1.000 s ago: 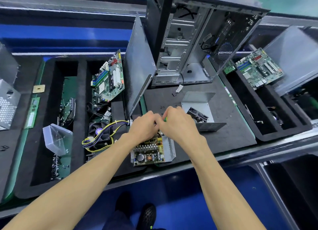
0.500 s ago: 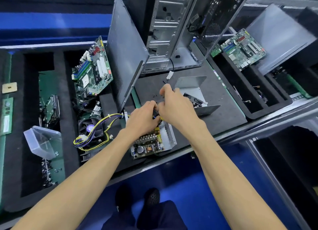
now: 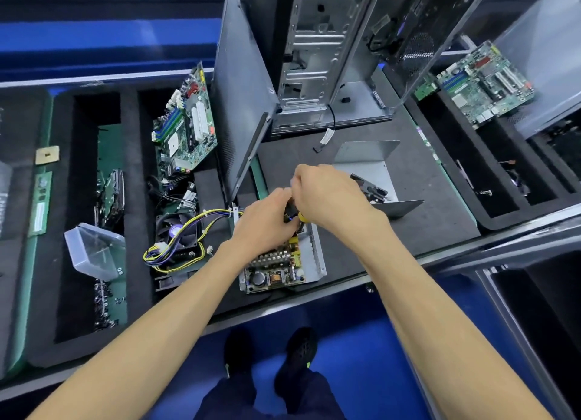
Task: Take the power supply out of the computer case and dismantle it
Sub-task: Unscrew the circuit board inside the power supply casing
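The opened power supply (image 3: 276, 271) lies on the black mat near the front edge, its circuit board and heat sink bare inside the metal tray. My left hand (image 3: 264, 221) rests on its far end, fingers curled down onto it. My right hand (image 3: 327, 193) grips a screwdriver with a yellow and black handle (image 3: 300, 217), held upright over the same end; the tip is hidden. The yellow and black cable bundle (image 3: 176, 246) runs left from the supply. Its removed cover (image 3: 367, 164) lies just behind my right hand. The empty computer case (image 3: 314, 54) stands at the back.
The case's side panel (image 3: 242, 105) leans upright left of the case. Motherboards (image 3: 185, 127) (image 3: 484, 83) stand in foam slots on both sides. A fan (image 3: 179, 234) and a clear plastic box (image 3: 94, 249) sit at the left. Small loose screws lie on the mat.
The camera has tilted and moved closer. My right hand has drawn back from the cover toward my left hand and now holds the screwdriver over the supply's far end.
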{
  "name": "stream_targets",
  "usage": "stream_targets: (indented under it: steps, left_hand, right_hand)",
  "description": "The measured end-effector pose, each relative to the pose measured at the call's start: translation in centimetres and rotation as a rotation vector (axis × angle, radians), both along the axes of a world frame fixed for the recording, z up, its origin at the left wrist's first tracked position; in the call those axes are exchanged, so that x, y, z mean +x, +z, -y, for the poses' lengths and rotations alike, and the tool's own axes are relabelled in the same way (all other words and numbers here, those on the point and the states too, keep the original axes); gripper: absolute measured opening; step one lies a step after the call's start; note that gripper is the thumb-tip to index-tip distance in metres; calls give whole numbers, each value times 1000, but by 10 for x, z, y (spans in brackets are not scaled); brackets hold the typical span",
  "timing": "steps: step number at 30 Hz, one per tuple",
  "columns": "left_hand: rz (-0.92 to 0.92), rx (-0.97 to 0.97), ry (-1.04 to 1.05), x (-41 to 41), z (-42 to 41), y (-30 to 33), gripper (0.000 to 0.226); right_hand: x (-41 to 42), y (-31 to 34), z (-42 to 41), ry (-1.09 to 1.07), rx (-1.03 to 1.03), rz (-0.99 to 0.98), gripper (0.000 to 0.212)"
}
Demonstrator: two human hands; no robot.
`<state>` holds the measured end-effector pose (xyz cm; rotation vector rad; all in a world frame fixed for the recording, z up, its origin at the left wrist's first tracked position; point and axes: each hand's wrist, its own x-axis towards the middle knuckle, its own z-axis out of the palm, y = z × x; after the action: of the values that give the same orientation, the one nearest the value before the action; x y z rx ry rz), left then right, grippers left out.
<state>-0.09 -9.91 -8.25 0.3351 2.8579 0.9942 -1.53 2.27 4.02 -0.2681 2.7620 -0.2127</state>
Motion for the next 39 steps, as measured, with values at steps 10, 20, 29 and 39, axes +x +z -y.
stream_targets:
  steps: [10, 20, 29, 39]
  left_hand:
    - [36, -12, 89, 1, -1, 4, 31]
    - [58, -64, 41, -1, -3, 4, 26]
    - [27, -24, 34, -1, 0, 2, 27]
    - [23, -18, 29, -1, 0, 2, 25]
  right_hand:
    - [4, 6, -16, 230, -71, 18, 42]
    - [4, -5, -15, 224, -26, -40, 35]
    - [5, 0, -22, 263, -91, -30, 49]
    - [10, -7, -11, 133, -32, -150, 49]
